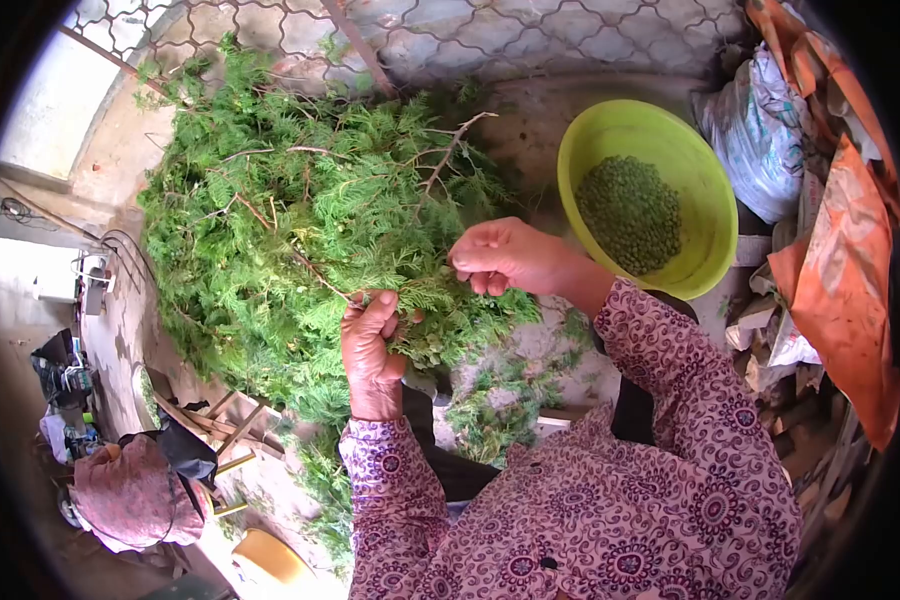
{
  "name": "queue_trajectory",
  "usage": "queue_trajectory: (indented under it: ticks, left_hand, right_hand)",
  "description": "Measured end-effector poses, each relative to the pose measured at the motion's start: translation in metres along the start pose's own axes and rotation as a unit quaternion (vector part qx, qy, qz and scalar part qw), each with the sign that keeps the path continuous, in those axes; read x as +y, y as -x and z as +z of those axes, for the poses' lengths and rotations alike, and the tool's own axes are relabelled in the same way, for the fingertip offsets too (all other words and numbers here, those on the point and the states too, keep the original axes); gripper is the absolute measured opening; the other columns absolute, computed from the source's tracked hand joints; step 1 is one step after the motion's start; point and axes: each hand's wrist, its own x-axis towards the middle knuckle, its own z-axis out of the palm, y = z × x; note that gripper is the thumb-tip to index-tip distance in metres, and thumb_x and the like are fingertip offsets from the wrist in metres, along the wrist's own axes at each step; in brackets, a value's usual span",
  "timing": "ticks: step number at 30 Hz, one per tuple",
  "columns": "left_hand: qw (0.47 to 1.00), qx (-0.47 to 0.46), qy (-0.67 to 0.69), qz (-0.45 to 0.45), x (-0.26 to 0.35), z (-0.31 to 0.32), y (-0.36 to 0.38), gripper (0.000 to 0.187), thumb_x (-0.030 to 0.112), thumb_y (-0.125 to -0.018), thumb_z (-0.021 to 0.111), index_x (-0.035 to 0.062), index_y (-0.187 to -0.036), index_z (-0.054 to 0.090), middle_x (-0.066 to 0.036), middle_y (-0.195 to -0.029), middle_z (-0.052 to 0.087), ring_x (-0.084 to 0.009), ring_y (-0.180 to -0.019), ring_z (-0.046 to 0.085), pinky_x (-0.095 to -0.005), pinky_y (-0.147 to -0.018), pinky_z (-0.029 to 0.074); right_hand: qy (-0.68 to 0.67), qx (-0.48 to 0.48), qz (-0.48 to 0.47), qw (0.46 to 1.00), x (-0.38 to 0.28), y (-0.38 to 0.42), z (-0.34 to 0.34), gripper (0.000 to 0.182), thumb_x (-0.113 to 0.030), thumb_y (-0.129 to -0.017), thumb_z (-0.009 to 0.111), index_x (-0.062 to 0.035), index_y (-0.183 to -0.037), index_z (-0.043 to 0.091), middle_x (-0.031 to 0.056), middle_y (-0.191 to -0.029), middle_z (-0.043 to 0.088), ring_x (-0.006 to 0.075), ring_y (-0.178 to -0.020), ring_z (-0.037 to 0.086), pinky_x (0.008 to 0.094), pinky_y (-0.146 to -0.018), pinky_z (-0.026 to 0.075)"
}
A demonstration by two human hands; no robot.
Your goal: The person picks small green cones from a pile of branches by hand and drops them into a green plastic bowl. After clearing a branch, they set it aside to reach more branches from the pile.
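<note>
My left hand (pixel 372 350) is closed, thumb and fingers pinching the stem of a leafy evergreen branch (pixel 422 292) with flat, scaly foliage. To its right, my right hand (pixel 510 258) is raised just over the foliage, fingertips pressed together. What those fingertips hold, if anything, is too small to make out. Beneath and beyond both hands lies a big heap of cut green branches (pixel 260 215), with bare brown twigs showing among them. Right of my right hand, a yellow-green basin (pixel 705 215) contains many small round green cones or seed pods (pixel 630 212).
A wire mesh fence (pixel 530 40) runs behind the heap. White sacks (pixel 755 135) and an orange sheet (pixel 845 300) stand at the right. At lower left are a pink cloth-covered thing (pixel 135 490) and a yellow tub (pixel 270 560). Loose sprigs (pixel 500 405) litter the floor.
</note>
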Motion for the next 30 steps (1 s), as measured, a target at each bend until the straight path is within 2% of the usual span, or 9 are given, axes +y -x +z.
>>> queue_trajectory:
  ticks: [11,17,19,23,25,26,27,29,30]
  left_hand:
    - [1.0,0.004,-0.022,-0.018,-0.007,0.004,-0.005,0.017,0.005,-0.069,0.068,0.0083,-0.078,0.053,0.005,-0.06,0.046,-0.0046,-0.047,0.034,-0.0254,-0.051,0.046]
    - [1.0,0.007,-0.024,-0.015,-0.006,0.001,-0.006,0.018,0.005,-0.069,0.069,0.0092,-0.078,0.054,0.004,-0.061,0.05,-0.0045,-0.049,0.038,-0.0215,-0.047,0.04]
    - [0.999,0.023,-0.039,-0.014,-0.011,0.009,-0.003,0.018,0.004,-0.068,0.069,0.0092,-0.078,0.054,0.003,-0.063,0.052,-0.0043,-0.049,0.039,-0.0207,-0.046,0.037]
    - [0.999,0.027,-0.034,-0.025,-0.015,0.01,0.0,0.018,0.002,-0.067,0.07,0.0093,-0.075,0.055,0.002,-0.064,0.056,-0.0037,-0.047,0.039,-0.0214,-0.046,0.039]
    - [1.0,-0.019,-0.023,0.006,-0.007,-0.003,-0.005,0.017,0.002,-0.068,0.069,0.0103,-0.073,0.055,0.005,-0.058,0.051,-0.0032,-0.043,0.035,-0.0249,-0.05,0.045]
    - [1.0,-0.014,-0.002,0.01,-0.003,-0.003,-0.006,0.016,0.003,-0.069,0.068,0.0107,-0.072,0.054,0.006,-0.055,0.047,-0.0032,-0.042,0.032,-0.0267,-0.052,0.047]
    - [1.0,-0.005,0.021,0.014,0.0,-0.002,-0.004,0.016,0.003,-0.069,0.068,0.0111,-0.071,0.054,0.007,-0.053,0.043,-0.0032,-0.04,0.029,-0.0285,-0.053,0.049]
    - [0.999,0.022,0.033,0.0,0.001,0.003,-0.001,0.016,0.004,-0.071,0.067,0.012,-0.07,0.053,0.009,-0.051,0.034,-0.0033,-0.041,0.027,-0.0294,-0.053,0.05]
    - [0.998,0.024,0.046,-0.022,0.0,0.001,-0.003,0.017,0.005,-0.072,0.066,0.0131,-0.07,0.051,0.008,-0.05,0.032,-0.0044,-0.043,0.028,-0.0318,-0.056,0.048]
  right_hand:
    - [0.059,-0.017,-0.037,0.997,-0.008,0.008,0.007,0.023,-0.021,-0.078,0.063,0.0001,-0.088,0.061,0.0016,-0.071,0.059,0.0068,-0.058,0.055,0.0195,-0.05,0.042]
    - [0.109,-0.02,-0.06,0.992,-0.004,0.004,0.004,0.021,-0.018,-0.073,0.063,0.0007,-0.083,0.062,0.0046,-0.069,0.061,0.0094,-0.059,0.057,0.0235,-0.051,0.043]
    - [0.322,0.08,-0.2,0.922,0.001,0.0,0.002,0.015,-0.012,-0.072,0.062,0.0016,-0.078,0.061,0.0032,-0.064,0.058,0.0075,-0.056,0.053,0.0235,-0.051,0.041]
    - [0.42,0.163,-0.23,0.863,0.005,-0.008,-0.01,0.012,-0.009,-0.068,0.06,0.0015,-0.073,0.061,0.0038,-0.062,0.057,0.0083,-0.054,0.052,0.0251,-0.051,0.041]
    - [0.353,0.229,-0.195,0.886,-0.001,-0.01,-0.033,0.01,-0.01,-0.07,0.06,-0.0002,-0.072,0.06,0.004,-0.06,0.056,0.0108,-0.055,0.054,0.0244,-0.05,0.041]
    - [0.092,0.154,-0.033,0.983,-0.015,-0.005,-0.037,0.008,-0.009,-0.073,0.057,-0.0025,-0.076,0.058,0.0052,-0.067,0.058,0.0129,-0.058,0.056,0.0229,-0.051,0.043]
    - [0.096,0.148,-0.031,0.984,-0.016,-0.006,-0.034,0.008,-0.009,-0.073,0.057,-0.0025,-0.076,0.058,0.0052,-0.067,0.058,0.0129,-0.058,0.056,0.0229,-0.051,0.043]
    - [-0.142,0.031,-0.085,0.986,-0.013,-0.004,-0.027,0.005,-0.007,-0.076,0.053,-0.0043,-0.081,0.054,0.0069,-0.077,0.058,0.0138,-0.062,0.057,0.0218,-0.052,0.044]
    - [-0.178,-0.019,-0.066,0.982,-0.016,-0.001,-0.02,0.006,-0.004,-0.077,0.051,-0.0039,-0.083,0.052,0.0085,-0.086,0.058,0.0129,-0.065,0.056,0.022,-0.052,0.045]
